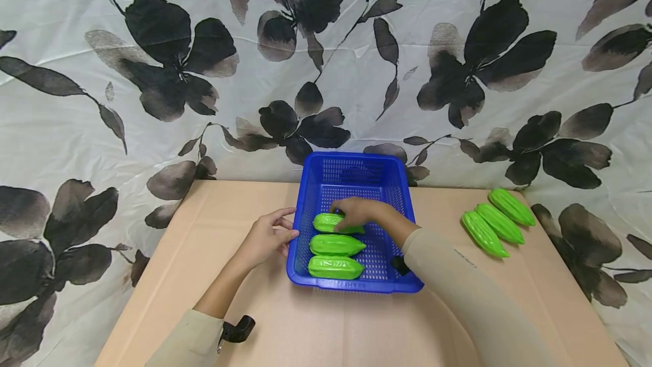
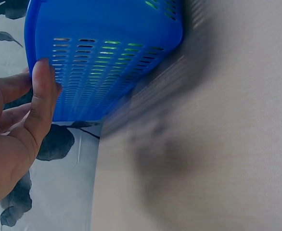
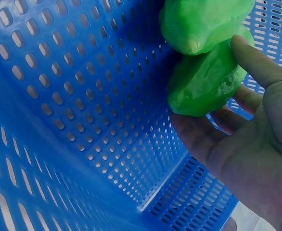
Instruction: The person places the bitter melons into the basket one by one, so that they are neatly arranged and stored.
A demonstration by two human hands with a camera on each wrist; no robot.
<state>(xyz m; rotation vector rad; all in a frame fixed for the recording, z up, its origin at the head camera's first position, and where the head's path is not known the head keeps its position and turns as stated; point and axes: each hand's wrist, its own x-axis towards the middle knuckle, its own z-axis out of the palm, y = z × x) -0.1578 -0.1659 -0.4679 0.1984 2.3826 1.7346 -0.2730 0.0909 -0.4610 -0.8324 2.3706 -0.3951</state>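
Your right sleeve point(image 1: 468, 293) leads to your right hand point(image 1: 357, 212), gripping a green fruit point(image 1: 325, 222) beneath it in the basket point(image 1: 356, 285) your left hand point(image 1: 266, 237) pinches, apparently a placing step that next calls for release.

White cloth point(image 1: 377, 135) is hanging across the far side, rumpling lightly and filling everything behind. Black-grey flowers point(image 1: 173, 67) and leaves point(image 1: 113, 122) are covering it. Same cloth is showing past the left and right edges of a tan tabletop point(image 1: 316, 327), which is widening toward the near side. A faint seam point(image 1: 343, 333) is running lengthwise on it. Light is looking diffuse; soft-edged shadows point(image 2: 170, 163) are falling on the surface.
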